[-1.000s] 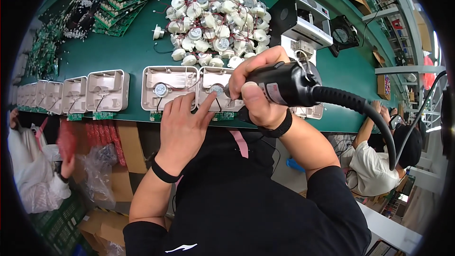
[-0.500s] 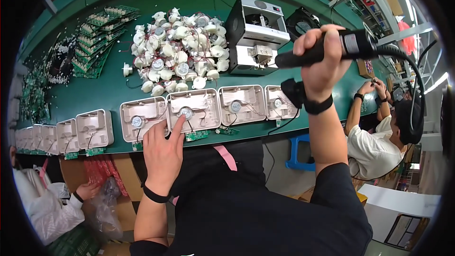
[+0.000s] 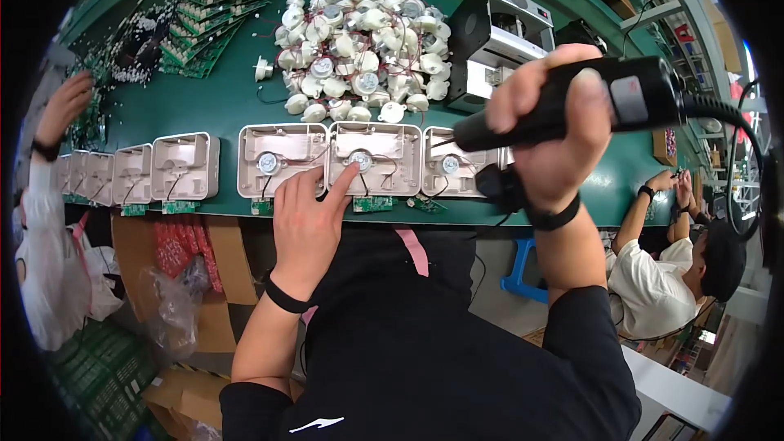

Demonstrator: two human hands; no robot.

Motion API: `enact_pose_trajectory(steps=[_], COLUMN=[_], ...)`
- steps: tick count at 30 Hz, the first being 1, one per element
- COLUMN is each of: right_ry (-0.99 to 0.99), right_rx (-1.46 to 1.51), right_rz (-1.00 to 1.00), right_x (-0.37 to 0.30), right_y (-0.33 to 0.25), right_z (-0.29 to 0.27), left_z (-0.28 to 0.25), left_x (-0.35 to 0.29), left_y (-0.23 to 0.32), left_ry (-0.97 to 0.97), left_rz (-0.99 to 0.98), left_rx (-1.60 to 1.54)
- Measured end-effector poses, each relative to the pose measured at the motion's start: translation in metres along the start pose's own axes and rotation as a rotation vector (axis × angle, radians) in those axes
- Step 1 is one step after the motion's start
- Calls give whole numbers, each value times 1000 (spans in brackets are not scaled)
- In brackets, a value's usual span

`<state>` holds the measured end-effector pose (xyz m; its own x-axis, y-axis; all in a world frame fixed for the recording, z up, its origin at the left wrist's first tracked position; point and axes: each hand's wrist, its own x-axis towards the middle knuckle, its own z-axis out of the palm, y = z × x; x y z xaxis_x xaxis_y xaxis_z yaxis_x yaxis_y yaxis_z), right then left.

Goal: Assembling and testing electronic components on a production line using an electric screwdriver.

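My left hand (image 3: 309, 216) has its fingers spread. Its index fingertip rests on a round silver-topped part (image 3: 359, 161) inside a white plastic housing (image 3: 392, 135). A green circuit board (image 3: 373, 205) on wires lies at the front of that housing. My right hand (image 3: 563, 126) is wrapped round a black electric screwdriver (image 3: 633, 94) with a thick cable. The screwdriver's thin bit points left, above the neighbouring housing (image 3: 461, 135), apart from my left hand. Another housing (image 3: 282, 137) with the same kind of round part stands to the left.
Behind the housings lies a large pile of round white parts (image 3: 359, 57) with wires. A screw-feeding machine (image 3: 506, 24) stands right of it. Stacked circuit boards (image 3: 200, 24) lie far left. A co-worker's hand (image 3: 65, 106) reaches over the bench at left; another co-worker (image 3: 653, 278) sits right.
My right hand has brought the screwdriver lower and nearer the row of housings. My left index finger stays on the round part. The view has shifted, and the left co-worker's hand now reaches over the bench.
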<state>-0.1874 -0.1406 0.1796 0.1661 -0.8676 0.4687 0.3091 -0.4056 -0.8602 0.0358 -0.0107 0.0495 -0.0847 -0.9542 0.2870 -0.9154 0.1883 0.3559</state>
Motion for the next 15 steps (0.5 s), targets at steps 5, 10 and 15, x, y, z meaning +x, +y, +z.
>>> enact_pose_trajectory(steps=[5,10,15], right_ry=[-220,-325,-350], right_rx=[155,102,78], right_rz=[64,64,125], right_x=[-13,-20,-26], right_y=[19,52,71], right_z=[61,84,86], left_z=[0,7,10], left_x=[-4,-8,-10], left_y=[-1,-6,-9], left_ry=[25,83,113], left_rz=[-7,16,44], left_rx=[30,17,-4])
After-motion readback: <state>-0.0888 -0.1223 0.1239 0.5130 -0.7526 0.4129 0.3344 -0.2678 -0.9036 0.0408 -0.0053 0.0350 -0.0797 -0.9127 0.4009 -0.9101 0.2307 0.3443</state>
